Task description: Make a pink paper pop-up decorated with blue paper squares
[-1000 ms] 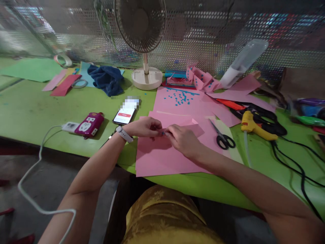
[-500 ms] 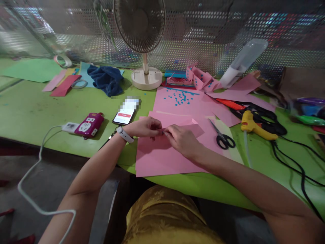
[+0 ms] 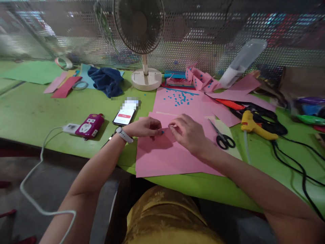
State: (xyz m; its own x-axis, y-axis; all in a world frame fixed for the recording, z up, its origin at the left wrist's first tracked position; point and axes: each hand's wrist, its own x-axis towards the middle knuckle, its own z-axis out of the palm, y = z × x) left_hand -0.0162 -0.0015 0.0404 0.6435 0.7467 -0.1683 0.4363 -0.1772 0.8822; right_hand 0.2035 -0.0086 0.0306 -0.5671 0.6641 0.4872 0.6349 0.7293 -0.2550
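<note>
My left hand (image 3: 145, 127) rests on a large pink paper sheet (image 3: 165, 156), fingers pinched round a tiny blue dot (image 3: 162, 131) at its fingertips. My right hand (image 3: 189, 133) hovers just right of it over the same sheet, thumb and fingers curled together; what they hold, if anything, is too small to see. Behind lies another pink sheet with several small blue dots (image 3: 180, 98) scattered on it.
Black-handled scissors (image 3: 221, 136) lie right of my hands. A yellow glue gun (image 3: 251, 125) with black cables sits farther right. A phone (image 3: 125, 115) and a magenta power strip (image 3: 89, 125) lie left. A fan (image 3: 143, 44) stands at the back beside a blue cloth (image 3: 106, 79).
My right hand has drawn a little away from my left hand, up and to the right. My left hand stays in place with the blue dot.
</note>
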